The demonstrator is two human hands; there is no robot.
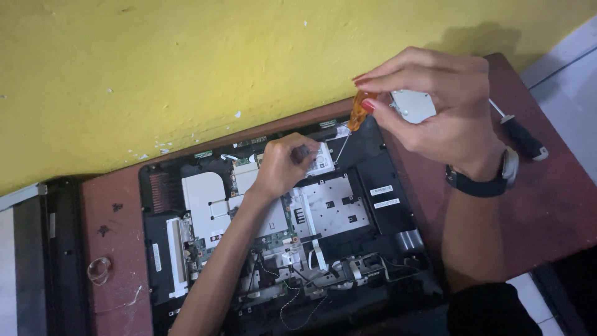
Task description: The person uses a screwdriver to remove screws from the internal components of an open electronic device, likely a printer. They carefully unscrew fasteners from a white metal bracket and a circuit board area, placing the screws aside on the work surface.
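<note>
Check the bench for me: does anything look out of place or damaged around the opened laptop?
Loose thin wires trail out over the front edge of the opened laptop. A second screwdriver lies near the table edge. The yellow wall has chipped paint. Nothing looks spilled or broken.

1. Translucent orange plastic screwdriver handle (359, 109).
2. Black opened laptop chassis (379, 165) with silver-grey metal plates (329, 205).
3. Reddish-brown wooden table (547, 205).
4. Yellow painted wall (186, 68), white chips.
5. Black wristwatch strap (479, 185).
</note>
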